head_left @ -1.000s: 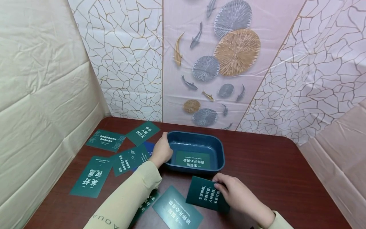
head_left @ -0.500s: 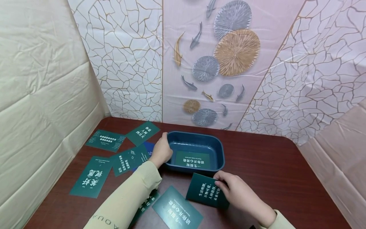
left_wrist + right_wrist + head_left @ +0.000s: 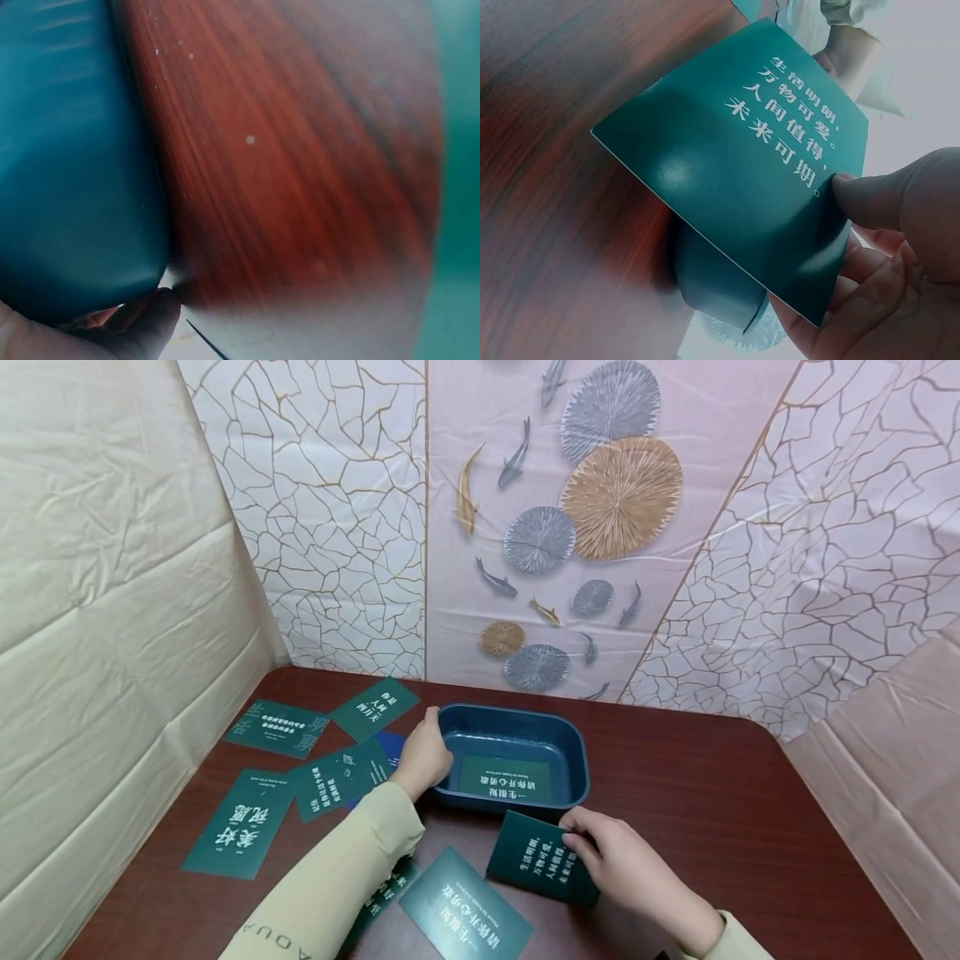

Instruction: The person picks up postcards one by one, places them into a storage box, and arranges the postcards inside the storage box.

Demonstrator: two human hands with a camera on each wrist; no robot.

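My left hand (image 3: pixel 426 755) grips the left end of a dark blue rectangular tray (image 3: pixel 577 760); in the left wrist view its thumb and a fingertip meet at the corner of the tray (image 3: pixel 82 165). One green card (image 3: pixel 506 777) with white writing lies flat inside. In front of the tray, my right hand (image 3: pixel 626 868) pinches the right edge of another green card (image 3: pixel 532 860) between thumb and fingers. The right wrist view shows that held card (image 3: pixel 727 157) tilted, white characters facing up, above the wooden table.
Left of the tray several green cards lie scattered, one (image 3: pixel 240 823) nearest the left edge, with a blue card (image 3: pixel 392 745) partly under others. A pale-lit green card (image 3: pixel 465 906) lies in front; another (image 3: pixel 386 893) is partly hidden by my left sleeve. Patterned cloth (image 3: pixel 345 510) hangs behind the table.
The card in my right hand has risen slightly toward the tray, its far edge tipping up a little. My left hand and the tray have stayed in place.
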